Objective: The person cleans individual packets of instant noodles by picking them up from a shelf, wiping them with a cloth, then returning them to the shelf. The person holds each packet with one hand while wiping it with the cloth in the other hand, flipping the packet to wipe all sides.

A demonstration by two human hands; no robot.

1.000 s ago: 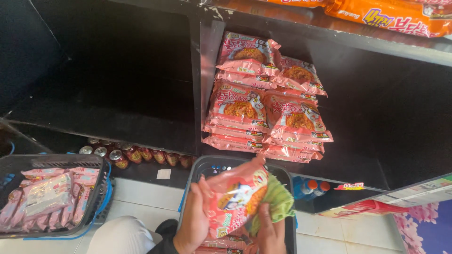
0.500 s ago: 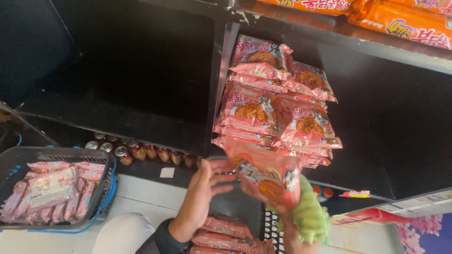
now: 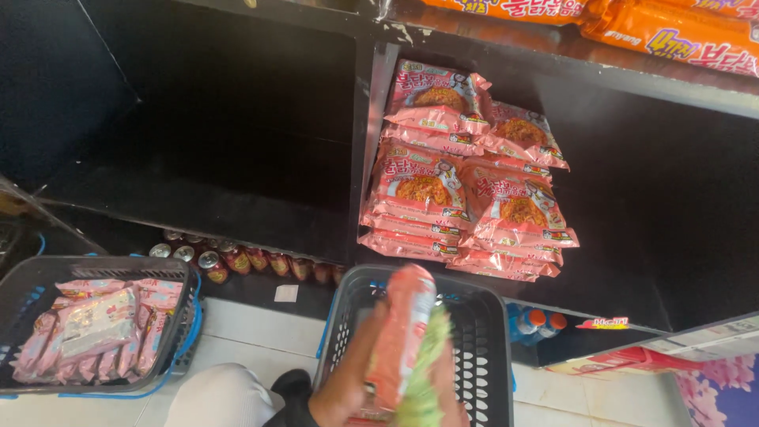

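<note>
My left hand and my right hand clasp a small bundle of pink noodle packets from both sides, with a green packet pressed against it. The bundle stands on edge above a grey plastic basket on the floor. Just beyond it, stacks of the same pink noodle packets lie on a black shelf. My white sleeve shows at the bottom.
A second grey basket at the left holds several pink packets. Cans line the floor under the empty left shelf bay. Bottles stand under the right bay. Orange packets fill the shelf above.
The bundle was raised toward the shelved stacks half a second ago. Now it is lower, turned edge-on over the basket, with both hands closed around it.
</note>
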